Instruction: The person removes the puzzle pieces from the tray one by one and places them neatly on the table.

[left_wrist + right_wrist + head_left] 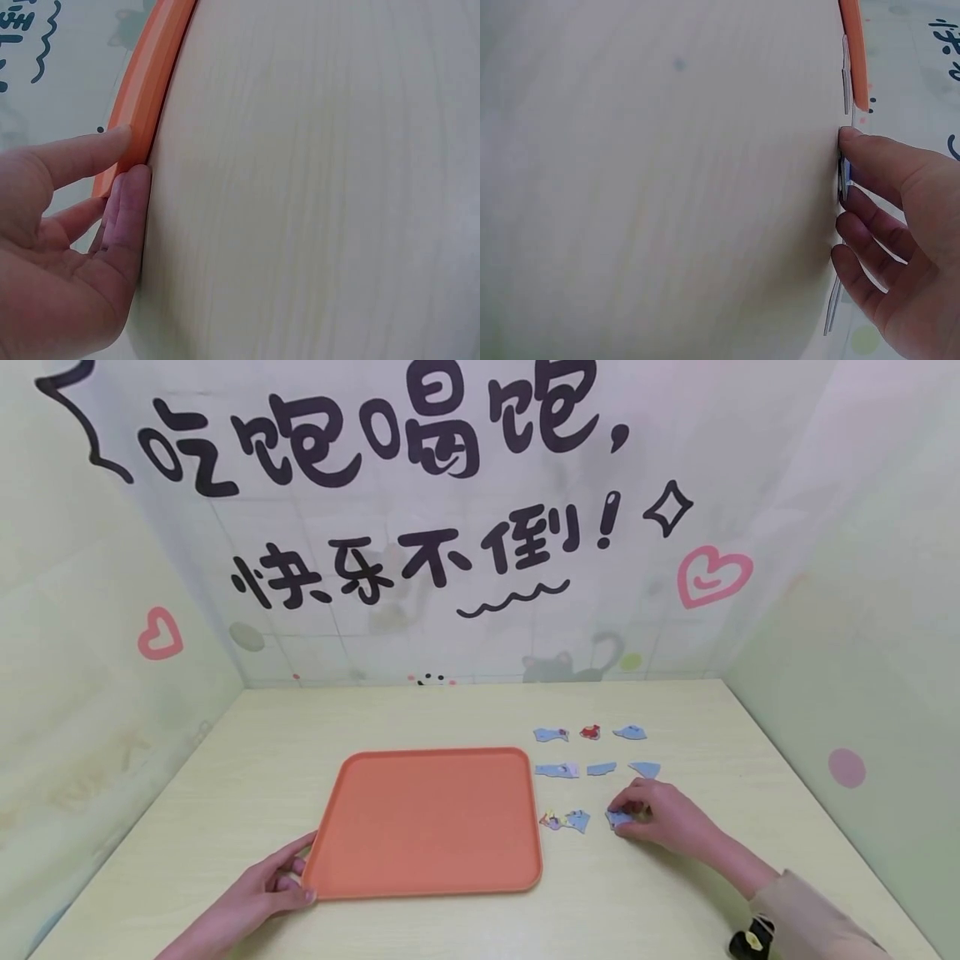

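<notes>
An orange rectangular tray lies flat on the table. My left hand grips its near left corner; in the left wrist view the thumb is on the rim and the fingers are against the side. Right of the tray, my right hand pinches a flat blue puzzle piece between thumb and fingers, low at the table. The right wrist view shows that piece edge-on, partly hidden by the fingers. Left of this hand lie a blue piece and a multicoloured piece.
Behind the right hand are two rows of irregular flat pieces, among them a red one, a blue triangular one and a blue one with a pink end. Printed cloth walls enclose the table at back and sides.
</notes>
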The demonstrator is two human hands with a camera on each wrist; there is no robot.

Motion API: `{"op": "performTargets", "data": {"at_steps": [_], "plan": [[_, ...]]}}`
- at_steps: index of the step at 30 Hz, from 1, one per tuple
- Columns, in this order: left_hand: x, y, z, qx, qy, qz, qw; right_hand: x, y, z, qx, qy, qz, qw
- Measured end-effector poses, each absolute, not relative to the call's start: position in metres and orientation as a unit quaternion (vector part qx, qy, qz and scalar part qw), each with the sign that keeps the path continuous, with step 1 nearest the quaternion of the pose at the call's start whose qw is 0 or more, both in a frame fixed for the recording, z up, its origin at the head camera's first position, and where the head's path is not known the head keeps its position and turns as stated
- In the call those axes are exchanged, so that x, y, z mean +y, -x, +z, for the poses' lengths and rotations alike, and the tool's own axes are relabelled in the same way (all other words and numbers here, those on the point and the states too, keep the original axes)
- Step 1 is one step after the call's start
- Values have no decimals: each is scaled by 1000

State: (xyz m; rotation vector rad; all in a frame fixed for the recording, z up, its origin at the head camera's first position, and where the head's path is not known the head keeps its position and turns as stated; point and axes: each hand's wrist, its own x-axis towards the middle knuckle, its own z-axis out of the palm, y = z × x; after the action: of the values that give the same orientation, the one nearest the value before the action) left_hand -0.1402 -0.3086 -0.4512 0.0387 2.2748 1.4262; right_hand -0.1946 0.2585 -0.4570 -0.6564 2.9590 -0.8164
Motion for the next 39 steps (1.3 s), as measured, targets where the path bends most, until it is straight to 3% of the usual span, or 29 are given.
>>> {"op": "performTargets", "data": {"at_steps": [39], "plan": [[-311, 141, -455, 835, -22, 509, 209, 260, 194, -459, 928, 209, -307, 13]]}}
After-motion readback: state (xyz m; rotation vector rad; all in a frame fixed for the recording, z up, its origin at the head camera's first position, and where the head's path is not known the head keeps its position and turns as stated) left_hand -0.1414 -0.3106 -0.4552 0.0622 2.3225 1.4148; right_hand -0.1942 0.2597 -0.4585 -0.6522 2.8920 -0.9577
